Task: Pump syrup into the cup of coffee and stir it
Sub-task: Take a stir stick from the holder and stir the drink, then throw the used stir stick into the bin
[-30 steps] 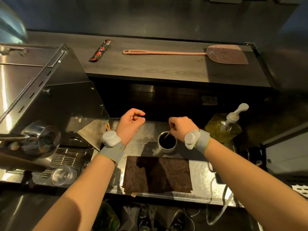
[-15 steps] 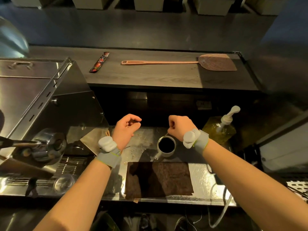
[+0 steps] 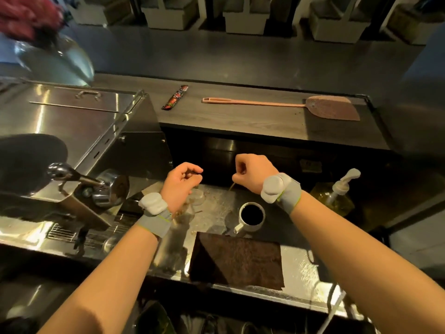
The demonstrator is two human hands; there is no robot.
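Coffee fills the white cup (image 3: 251, 216) nearly to its rim, dark and flat, and the cup stands on the steel counter (image 3: 212, 208) just behind a brown cloth (image 3: 237, 260), its handle turned toward the near left. Both hands hang above the counter beyond the cup, apart from it. The right hand (image 3: 255, 173) is up and slightly right of the cup, fingers curled into a loose fist that pinches a thin stir stick (image 3: 231, 186), whose lower end points down toward the counter, clear of the coffee. The left hand (image 3: 180, 184) hovers to the cup's upper left, fingers curled narrow with nothing visible in them. Each wrist wears a grey band with a white pod.

The syrup bottle (image 3: 337, 196), yellowish with a white pump head, stands at the right end of the counter, well apart from the cup, past the right wrist; it looks largely full of pale liquid. An espresso machine (image 3: 79, 141) occupies the left side. On the raised wooden ledge behind lie a pink fly swatter (image 3: 301, 107) and a small dark packet (image 3: 174, 100).
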